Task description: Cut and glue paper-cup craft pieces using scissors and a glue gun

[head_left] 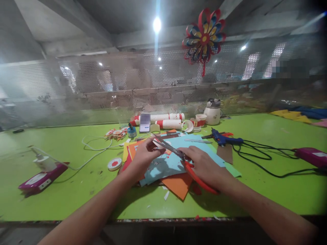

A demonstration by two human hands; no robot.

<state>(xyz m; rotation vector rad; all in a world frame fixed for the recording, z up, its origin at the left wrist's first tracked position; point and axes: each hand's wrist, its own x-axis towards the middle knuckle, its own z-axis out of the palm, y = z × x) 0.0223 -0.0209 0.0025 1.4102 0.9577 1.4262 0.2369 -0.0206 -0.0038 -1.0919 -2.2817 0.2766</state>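
Scissors (pixel 181 155) angled above light-blue sheets (pixel 176 167) | right hand (pixel 203 163) wrapped around handles, presumably for leverage | left hand (pixel 146 152) pinching small pale piece (pixel 156 143) beside blades, likely steadying it | 2 hands apart

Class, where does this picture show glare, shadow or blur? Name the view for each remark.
Head view: the brightest ceiling light flares into a vertical streak; head view: a dark shadow falls on the blue paper between the left hand and the right hand; head view: the mesh partition looks hazy and soft.
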